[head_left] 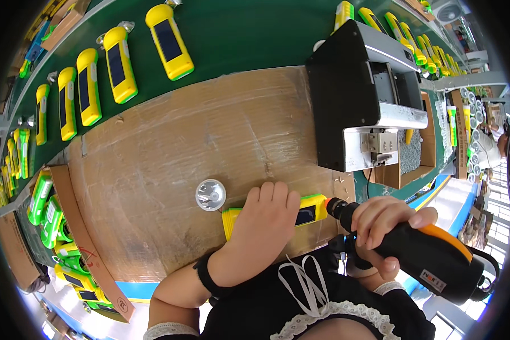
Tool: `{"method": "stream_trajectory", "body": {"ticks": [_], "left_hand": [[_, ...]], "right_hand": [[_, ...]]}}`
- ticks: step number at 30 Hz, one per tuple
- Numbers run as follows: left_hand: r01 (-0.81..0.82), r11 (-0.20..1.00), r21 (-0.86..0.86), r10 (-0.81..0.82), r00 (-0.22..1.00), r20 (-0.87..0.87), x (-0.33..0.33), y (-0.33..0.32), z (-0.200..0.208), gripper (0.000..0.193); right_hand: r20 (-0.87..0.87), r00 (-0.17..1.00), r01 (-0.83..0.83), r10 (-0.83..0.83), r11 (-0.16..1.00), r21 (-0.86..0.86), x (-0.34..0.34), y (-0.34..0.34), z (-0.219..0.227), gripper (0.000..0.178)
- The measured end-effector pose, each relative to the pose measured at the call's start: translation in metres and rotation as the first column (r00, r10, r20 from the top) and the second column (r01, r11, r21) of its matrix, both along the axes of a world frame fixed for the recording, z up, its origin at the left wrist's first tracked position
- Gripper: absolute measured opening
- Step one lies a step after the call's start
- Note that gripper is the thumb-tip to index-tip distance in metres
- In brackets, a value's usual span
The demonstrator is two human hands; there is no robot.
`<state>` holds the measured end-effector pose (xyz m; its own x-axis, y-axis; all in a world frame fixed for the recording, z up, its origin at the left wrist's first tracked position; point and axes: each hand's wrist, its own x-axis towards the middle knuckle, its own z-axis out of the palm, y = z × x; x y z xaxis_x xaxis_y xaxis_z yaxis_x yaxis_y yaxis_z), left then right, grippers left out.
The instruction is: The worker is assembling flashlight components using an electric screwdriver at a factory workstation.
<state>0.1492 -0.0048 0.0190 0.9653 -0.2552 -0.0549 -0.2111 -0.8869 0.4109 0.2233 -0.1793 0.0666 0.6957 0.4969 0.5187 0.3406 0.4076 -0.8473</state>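
My left hand (260, 232) is closed over the middle of a yellow flashlight body (318, 205) with a dark solar panel, pressing it against the cardboard. My palm and fingers hide much of it. My right hand (382, 221) grips a black and orange electric screwdriver (425, 252) held nearly level. Its orange-ringed nose meets or almost meets the flashlight's right end; whether a bit is in a screw cannot be made out. Left of the flashlight, a round silver reflector (211, 195) lies on the cardboard sheet (181, 130).
A black and silver screw feeder machine (351, 102) stands at the right, beside a cardboard box (430, 130) with small grey parts. Several yellow flashlights (170, 42) line the green bench at the back. At the left, an open carton (90, 243) borders green and yellow flashlight bodies (52, 221).
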Motion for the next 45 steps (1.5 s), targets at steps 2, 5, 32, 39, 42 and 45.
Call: {"method": "stream_trajectory", "body": {"ticks": [2, 5, 32, 39, 42, 45], "left_hand": [[-0.007, 0.999, -0.032, 0.007, 1.000, 0.022, 0.000, 0.001, 0.000, 0.046], [0.010, 0.999, -0.040, -0.009, 1.000, 0.028, -0.001, 0.002, 0.000, 0.044], [0.052, 0.963, -0.264, -0.001, 0.982, 0.190, 0.008, 0.005, 0.018, 0.045], [0.105, 0.951, -0.292, -0.036, 0.972, 0.233, 0.010, 0.002, 0.024, 0.051], [0.089, 0.946, -0.313, -0.018, 0.975, 0.222, 0.009, 0.001, 0.025, 0.053], [0.082, 0.947, -0.311, -0.011, 0.975, 0.223, 0.009, 0.001, 0.025, 0.052]], "right_hand": [[0.051, 0.999, -0.001, 0.002, 1.000, -0.023, 0.001, 0.000, 0.002, 0.049], [0.063, 0.997, -0.044, 0.042, 0.999, 0.030, 0.007, 0.000, -0.002, 0.049], [0.101, 0.785, 0.536, -0.612, 0.751, 0.386, 0.026, -0.031, 0.023, 0.077], [0.024, 0.867, 0.495, -0.497, 0.867, 0.063, 0.043, -0.029, 0.038, 0.040], [0.040, 0.865, 0.501, -0.501, 0.865, 0.020, 0.040, -0.018, 0.048, 0.046], [-0.032, 0.881, 0.473, -0.472, 0.877, 0.089, 0.030, -0.021, 0.050, 0.066]]}}
